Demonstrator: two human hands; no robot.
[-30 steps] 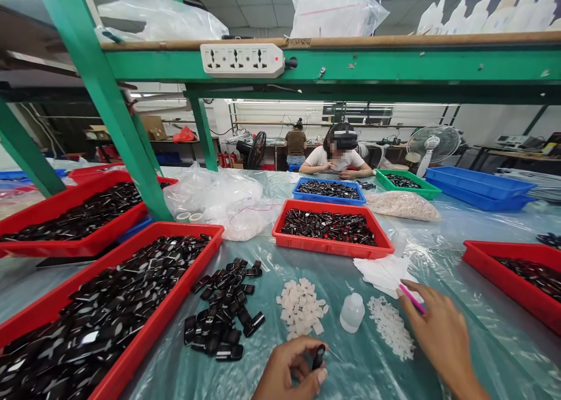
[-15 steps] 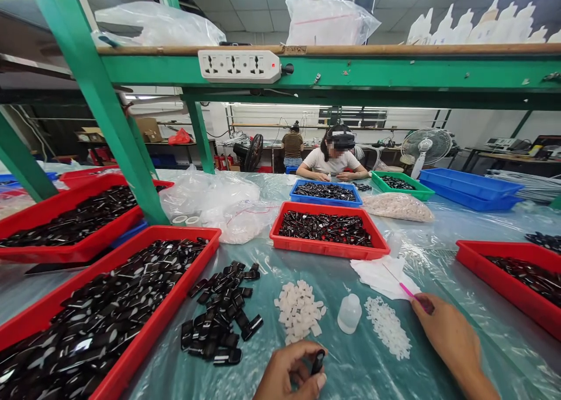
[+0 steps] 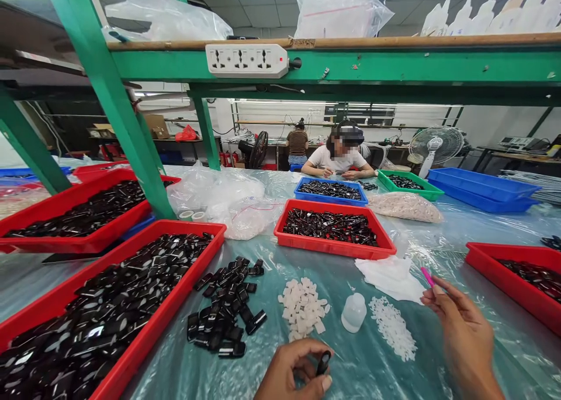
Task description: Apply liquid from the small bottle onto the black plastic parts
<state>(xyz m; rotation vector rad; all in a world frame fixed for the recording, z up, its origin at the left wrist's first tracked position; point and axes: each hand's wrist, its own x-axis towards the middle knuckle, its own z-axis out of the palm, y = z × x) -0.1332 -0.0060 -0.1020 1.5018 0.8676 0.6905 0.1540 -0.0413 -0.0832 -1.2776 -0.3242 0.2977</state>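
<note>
My left hand (image 3: 294,373) is closed on a small black plastic part (image 3: 323,362) at the bottom edge of the view. My right hand (image 3: 463,325) pinches a thin pink stick (image 3: 427,276) and is lifted above the table, right of a white cloth (image 3: 390,276). Between the hands lie a small white bottle (image 3: 353,312), a pile of whitish square pieces (image 3: 302,307) and a strip of tiny white bits (image 3: 392,328). A loose heap of black parts (image 3: 228,307) lies left of these.
Red trays of black parts stand at the left (image 3: 131,341), centre (image 3: 333,247) and right (image 3: 517,289). Across the plastic-covered table a person (image 3: 337,157) works behind a blue tray (image 3: 331,189). A green shelf frame (image 3: 109,102) with a power strip (image 3: 248,59) spans overhead.
My right hand picked the pink stick up off the white cloth, drew back to the right and raised it. My left hand kept hold of the black part, nearly still.
</note>
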